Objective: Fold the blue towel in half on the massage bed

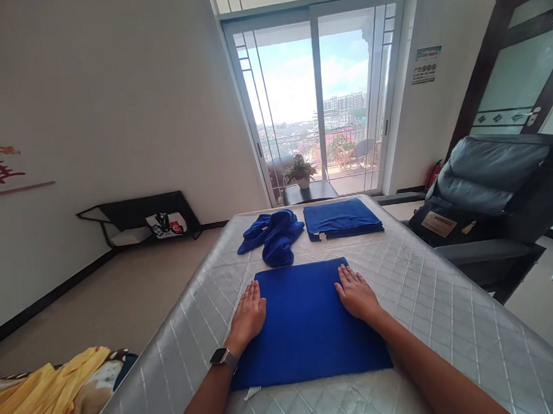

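A blue towel (307,330) lies flat and smooth in front of me on a quilted white mattress (424,323). My left hand (250,311) rests flat by its left edge, fingers stretched out and pointing away from me. Near the far right corner, my right hand (355,289) lies on the towel with its fingers extended. Neither hand grips anything. Just beyond is a crumpled, twisted blue cloth (278,238). To its right sits a neatly folded stack of blue towels (343,217) with a white tag showing. Another white tag sticks out under the near edge of the flat towel.
A dark recliner chair (485,175) with a black bag stands right of the mattress. Yellow cloth (44,396) lies in a pile at the lower left. A potted plant (301,171) stands on a small black table beyond the far edge, before glass sliding doors (319,104).
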Available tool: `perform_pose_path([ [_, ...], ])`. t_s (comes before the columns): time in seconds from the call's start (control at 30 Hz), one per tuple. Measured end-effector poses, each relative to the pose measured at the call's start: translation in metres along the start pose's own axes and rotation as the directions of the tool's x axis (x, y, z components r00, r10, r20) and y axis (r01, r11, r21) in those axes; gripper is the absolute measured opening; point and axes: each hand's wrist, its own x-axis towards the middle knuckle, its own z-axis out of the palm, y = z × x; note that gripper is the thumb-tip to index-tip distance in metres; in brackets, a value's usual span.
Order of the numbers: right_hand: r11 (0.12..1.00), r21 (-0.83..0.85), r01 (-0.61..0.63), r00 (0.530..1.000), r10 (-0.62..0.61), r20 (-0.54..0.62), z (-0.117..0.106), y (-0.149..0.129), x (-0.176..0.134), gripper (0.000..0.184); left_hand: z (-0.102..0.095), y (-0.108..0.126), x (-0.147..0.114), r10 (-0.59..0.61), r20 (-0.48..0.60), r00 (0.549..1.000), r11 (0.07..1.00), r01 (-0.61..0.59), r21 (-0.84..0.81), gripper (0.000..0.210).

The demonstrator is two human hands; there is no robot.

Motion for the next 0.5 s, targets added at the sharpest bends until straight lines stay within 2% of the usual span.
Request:
perform_pose_path([
  [0.27, 0.997, -0.073, -0.005, 0.999, 0.007, 0.038, -0.005, -0.001, 0.003, 0.067, -0.001, 0.004, 0.0, -0.021, 0.002, 1.0, 0.999, 0.021, -0.037, 0.063],
  [0.5, 0.995, -0.096, -0.003, 1.0, 0.005, 0.023, -0.014, -0.005, 0.031, 0.067, 0.002, 0.002, -0.002, -0.025, 0.0, 1.0, 0.998, 0.025, -0.054, 0.064],
])
